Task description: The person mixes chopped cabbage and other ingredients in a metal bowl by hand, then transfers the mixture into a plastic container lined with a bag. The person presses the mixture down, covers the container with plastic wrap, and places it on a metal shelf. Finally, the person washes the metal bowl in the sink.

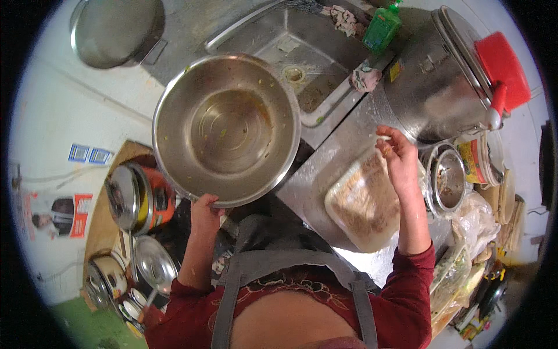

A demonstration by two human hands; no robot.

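Note:
My left hand (206, 209) grips the near rim of a large round stainless steel basin (231, 131), its thumb over the edge. The basin tilts so that its inside faces me; bits of food and a little brownish residue stick to it. My right hand (399, 150) is raised over the steel counter, fingers bent and apart, with small pale bits on the fingertips. Below that hand lies a pale rectangular tub (364, 200) with brownish contents, partly hidden by the forearm.
Beyond the basin is a steel sink (327, 48) with a drain. A green pump bottle (382, 28), a crumpled cloth (366, 79) and a big lidded steel pot (431, 78) stand along its right. Small steel bowls (449, 179) are at right; an orange rice cooker (159, 198) is at left.

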